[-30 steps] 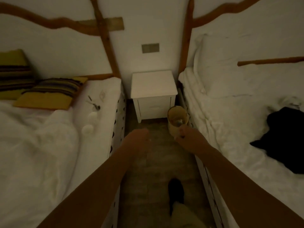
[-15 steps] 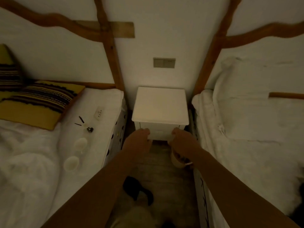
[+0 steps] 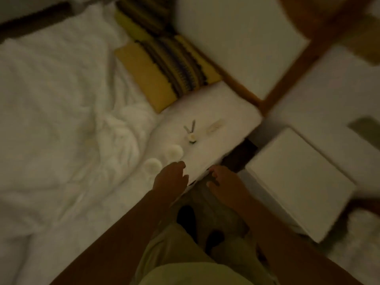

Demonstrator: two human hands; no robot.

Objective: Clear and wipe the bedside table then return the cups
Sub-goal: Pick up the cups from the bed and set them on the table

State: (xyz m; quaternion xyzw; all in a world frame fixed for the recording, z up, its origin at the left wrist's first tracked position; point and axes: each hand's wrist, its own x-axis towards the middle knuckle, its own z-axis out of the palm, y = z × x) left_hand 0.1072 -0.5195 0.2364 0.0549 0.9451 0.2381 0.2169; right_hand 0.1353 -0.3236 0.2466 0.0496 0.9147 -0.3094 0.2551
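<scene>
Head view: two white cups (image 3: 162, 159) are seen on the left bed (image 3: 61, 120), just beyond the left hand (image 3: 170, 181), fingers loosely spread and empty. The right hand (image 3: 223, 182) is held open, empty, near the white counter (image 3: 298, 182) at right.

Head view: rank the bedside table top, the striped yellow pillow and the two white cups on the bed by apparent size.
1. bedside table top
2. striped yellow pillow, looks similar in size to the table top; blur makes this order unsure
3. the two white cups and, alike, not ranked
</scene>
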